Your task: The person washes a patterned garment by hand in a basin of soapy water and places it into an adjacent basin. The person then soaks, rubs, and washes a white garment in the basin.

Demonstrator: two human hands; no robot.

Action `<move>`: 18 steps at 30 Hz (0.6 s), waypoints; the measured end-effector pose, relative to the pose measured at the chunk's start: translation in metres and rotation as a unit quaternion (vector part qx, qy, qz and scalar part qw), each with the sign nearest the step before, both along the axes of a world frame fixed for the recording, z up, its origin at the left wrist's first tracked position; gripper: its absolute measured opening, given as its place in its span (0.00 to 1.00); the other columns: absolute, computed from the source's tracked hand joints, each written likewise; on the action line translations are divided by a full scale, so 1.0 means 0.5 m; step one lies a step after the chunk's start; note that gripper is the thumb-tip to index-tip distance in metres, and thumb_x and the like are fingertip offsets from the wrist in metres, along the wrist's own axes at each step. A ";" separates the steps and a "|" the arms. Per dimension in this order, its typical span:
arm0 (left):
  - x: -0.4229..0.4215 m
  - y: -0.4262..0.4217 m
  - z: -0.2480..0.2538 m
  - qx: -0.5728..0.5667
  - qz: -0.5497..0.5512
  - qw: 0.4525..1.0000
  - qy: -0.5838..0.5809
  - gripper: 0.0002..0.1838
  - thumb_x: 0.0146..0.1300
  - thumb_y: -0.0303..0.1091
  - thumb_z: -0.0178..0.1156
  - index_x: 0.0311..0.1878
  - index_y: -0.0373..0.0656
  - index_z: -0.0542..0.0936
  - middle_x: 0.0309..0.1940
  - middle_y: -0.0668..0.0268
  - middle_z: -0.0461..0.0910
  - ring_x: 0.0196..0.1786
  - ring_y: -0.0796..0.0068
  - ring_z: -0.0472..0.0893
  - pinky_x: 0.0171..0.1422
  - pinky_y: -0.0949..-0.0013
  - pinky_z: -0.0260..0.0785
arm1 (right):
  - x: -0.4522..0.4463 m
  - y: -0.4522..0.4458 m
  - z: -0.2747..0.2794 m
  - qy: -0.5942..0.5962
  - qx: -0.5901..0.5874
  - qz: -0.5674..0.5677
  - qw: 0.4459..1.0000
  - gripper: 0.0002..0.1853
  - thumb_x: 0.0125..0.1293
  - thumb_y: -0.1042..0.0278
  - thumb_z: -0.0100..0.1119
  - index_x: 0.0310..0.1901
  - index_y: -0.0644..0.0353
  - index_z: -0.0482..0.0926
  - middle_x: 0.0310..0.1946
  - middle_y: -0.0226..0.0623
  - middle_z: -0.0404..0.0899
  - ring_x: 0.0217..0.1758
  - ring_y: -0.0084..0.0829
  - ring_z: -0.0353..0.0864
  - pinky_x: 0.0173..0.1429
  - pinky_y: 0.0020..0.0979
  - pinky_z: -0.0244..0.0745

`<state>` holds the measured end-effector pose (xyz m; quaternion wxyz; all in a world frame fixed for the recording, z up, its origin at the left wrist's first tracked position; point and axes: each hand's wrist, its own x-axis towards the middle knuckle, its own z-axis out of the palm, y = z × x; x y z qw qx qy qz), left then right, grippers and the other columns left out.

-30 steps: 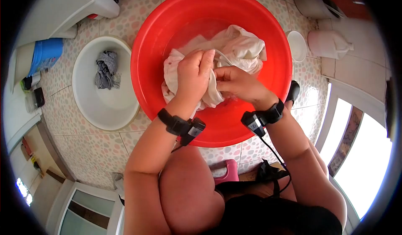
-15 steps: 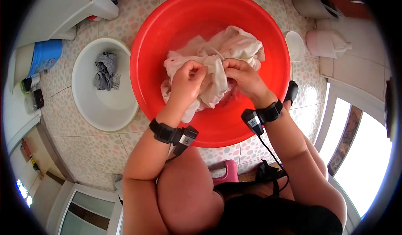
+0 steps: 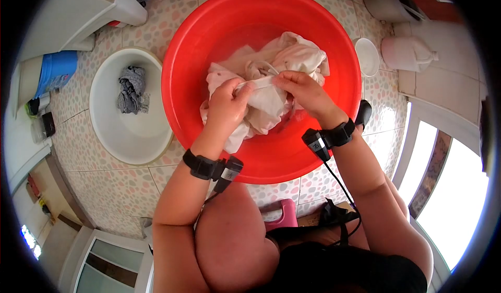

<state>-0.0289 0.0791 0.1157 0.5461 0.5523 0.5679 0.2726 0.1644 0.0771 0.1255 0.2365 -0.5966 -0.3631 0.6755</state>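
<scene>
An edge of the white garment [image 3: 265, 114], slacker a moment ago, is now drawn nearly straight between the pinching left hand [image 3: 226, 106] and right hand [image 3: 309, 93]; the rest lies bunched mid-basin, inside the red basin's [image 3: 271, 170] rim.

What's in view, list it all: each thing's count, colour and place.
Large tub: one, red, on the floor ahead
Cloth: at least one, white, bunched in the large tub
Basin: one, white, left of the large tub
Garment: apparently one, grey, in the basin
Bowl: one, white, right of the large tub
Jug: one, pale, beyond the bowl
Container: one, blue, far left
Stool: one, pink, partly hidden, near the body
Floor: one, patterned tiles, underneath
Edge items: several, too unclear to name
Wrist straps: two, black, one per wrist
Left hand, right hand: one each, bare, fingers on the cloth
</scene>
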 end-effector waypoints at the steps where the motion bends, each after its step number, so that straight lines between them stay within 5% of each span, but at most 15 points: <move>1: 0.004 -0.001 -0.002 0.000 0.000 1.000 0.000 0.16 0.61 0.40 0.54 0.28 0.33 0.73 0.20 0.59 0.70 0.21 0.70 0.69 0.28 0.67 0.62 | 0.000 0.001 -0.004 0.000 0.000 0.000 1.000 0.12 0.63 0.60 0.52 0.35 0.61 0.77 0.24 0.26 0.73 0.25 0.17 0.70 0.31 0.20 0.66; 4: 0.018 0.004 -0.004 0.089 0.064 0.994 -0.015 0.16 0.63 0.39 0.52 0.29 0.33 0.73 0.21 0.60 0.70 0.23 0.73 0.67 0.28 0.69 0.61 | -0.015 0.010 -0.003 0.005 0.073 -0.043 0.996 0.11 0.64 0.63 0.52 0.36 0.62 0.78 0.27 0.24 0.74 0.31 0.14 0.71 0.36 0.18 0.66; 11: 0.028 0.045 0.068 -0.060 0.131 0.974 -0.174 0.13 0.62 0.37 0.54 0.28 0.35 0.73 0.21 0.67 0.69 0.23 0.81 0.64 0.28 0.75 0.58 | -0.040 0.033 0.042 0.070 0.104 -0.171 0.977 0.15 0.64 0.58 0.52 0.36 0.63 0.78 0.24 0.23 0.72 0.27 0.15 0.69 0.31 0.19 0.66; 14: 0.026 0.042 0.066 -0.090 -0.001 0.996 -0.008 0.12 0.62 0.37 0.55 0.29 0.36 0.74 0.21 0.71 0.69 0.24 0.84 0.64 0.29 0.78 0.58 | -0.045 0.034 0.044 0.085 0.093 -0.224 0.966 0.15 0.64 0.56 0.52 0.33 0.62 0.78 0.21 0.21 0.71 0.23 0.13 0.67 0.27 0.18 0.64; 16: 0.032 0.028 0.033 -0.088 0.091 0.968 -0.215 0.12 0.63 0.37 0.54 0.33 0.36 0.75 0.23 0.73 0.70 0.26 0.85 0.65 0.31 0.79 0.59 | -0.042 0.031 0.042 0.063 0.107 -0.219 0.968 0.16 0.64 0.55 0.52 0.31 0.61 0.77 0.20 0.21 0.70 0.21 0.12 0.66 0.24 0.18 0.63; 18: 0.038 0.032 0.031 -0.062 0.113 0.964 -0.233 0.12 0.63 0.37 0.53 0.34 0.36 0.75 0.23 0.73 0.70 0.26 0.85 0.65 0.31 0.79 0.59 | -0.044 0.031 0.051 0.045 0.056 -0.179 0.981 0.14 0.65 0.59 0.51 0.37 0.63 0.79 0.27 0.25 0.75 0.29 0.14 0.71 0.33 0.18 0.67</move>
